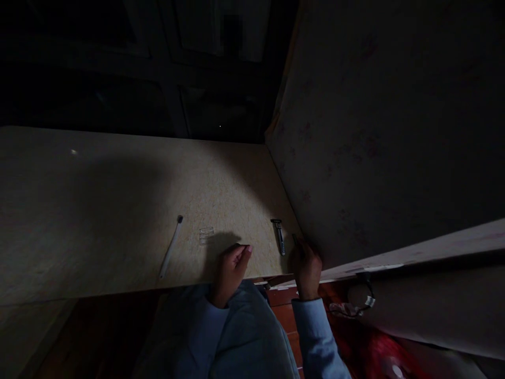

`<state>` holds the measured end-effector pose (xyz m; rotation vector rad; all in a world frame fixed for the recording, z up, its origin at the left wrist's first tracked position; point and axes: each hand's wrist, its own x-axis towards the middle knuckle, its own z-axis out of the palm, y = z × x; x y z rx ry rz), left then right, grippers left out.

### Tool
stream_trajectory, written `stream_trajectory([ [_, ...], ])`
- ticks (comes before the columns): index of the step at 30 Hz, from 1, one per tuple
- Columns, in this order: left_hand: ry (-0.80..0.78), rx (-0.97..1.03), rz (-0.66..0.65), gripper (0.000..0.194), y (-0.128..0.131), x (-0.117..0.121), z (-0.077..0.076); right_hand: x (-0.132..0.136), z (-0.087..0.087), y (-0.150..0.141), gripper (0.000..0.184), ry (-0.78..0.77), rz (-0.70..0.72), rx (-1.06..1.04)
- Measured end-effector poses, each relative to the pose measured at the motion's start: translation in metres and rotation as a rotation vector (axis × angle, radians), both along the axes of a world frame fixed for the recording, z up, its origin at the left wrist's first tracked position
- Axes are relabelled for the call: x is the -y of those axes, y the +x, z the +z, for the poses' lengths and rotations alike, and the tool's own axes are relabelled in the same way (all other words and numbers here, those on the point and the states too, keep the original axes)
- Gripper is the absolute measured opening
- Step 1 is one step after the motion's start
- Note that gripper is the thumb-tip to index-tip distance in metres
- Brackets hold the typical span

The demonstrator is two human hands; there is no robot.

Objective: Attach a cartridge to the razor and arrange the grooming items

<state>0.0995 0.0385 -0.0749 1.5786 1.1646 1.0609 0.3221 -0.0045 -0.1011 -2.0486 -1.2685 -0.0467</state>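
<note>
Toothbrush (170, 250), clear item (206, 236) and razor (279, 237) lie apart on the counter (118, 210); the right hand (308, 268) seems to grasp something dark; the left hand's (231, 271) fingers curl, contents unclear.

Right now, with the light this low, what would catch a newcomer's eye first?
Probably the white toothbrush, slanting across the pale tabletop left of the left hand. Next comes the dark-handled razor, lying near the wall, just left of the right hand. Below, at the lower right, a blurred bright-red item stands out from the gloom.
</note>
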Motion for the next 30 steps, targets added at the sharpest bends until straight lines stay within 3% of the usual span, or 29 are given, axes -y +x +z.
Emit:
stream_trajectory([
  [5,0.122,-0.086,0.216,0.028,-0.062,-0.007,0.015,0.009,-0.012,0.002,0.045,0.088,0.002,0.049],
  [9,0.111,-0.319,0.315,0.032,-0.098,-0.024,0.01,0.018,-0.016,0.003,0.041,0.123,0.063,0.061],
  [12,0.147,-0.445,0.245,0.049,-0.106,-0.034,0.003,0.021,-0.017,0.005,0.037,0.12,0.103,0.058],
  [15,0.211,-0.463,0.21,0.051,-0.105,-0.036,0.003,0.022,-0.016,0.006,0.036,0.134,0.114,0.046],
  [20,0.169,-0.398,0.371,0.037,-0.119,-0.027,0.013,0.026,-0.003,-0.001,0.034,0.155,0.141,0.004],
  [24,0.203,-0.354,0.552,0.029,-0.145,-0.017,0.011,0.027,0.02,-0.043,0.027,0.221,0.196,-0.084],
  [26,0.215,-0.367,0.625,0.031,-0.156,-0.014,0.005,0.02,0.031,-0.075,0.027,0.231,0.298,-0.195],
  [30,0.138,-0.446,0.64,0.039,-0.166,-0.013,-0.007,-0.016,0.045,-0.139,0.041,0.031,0.517,-0.336],
])
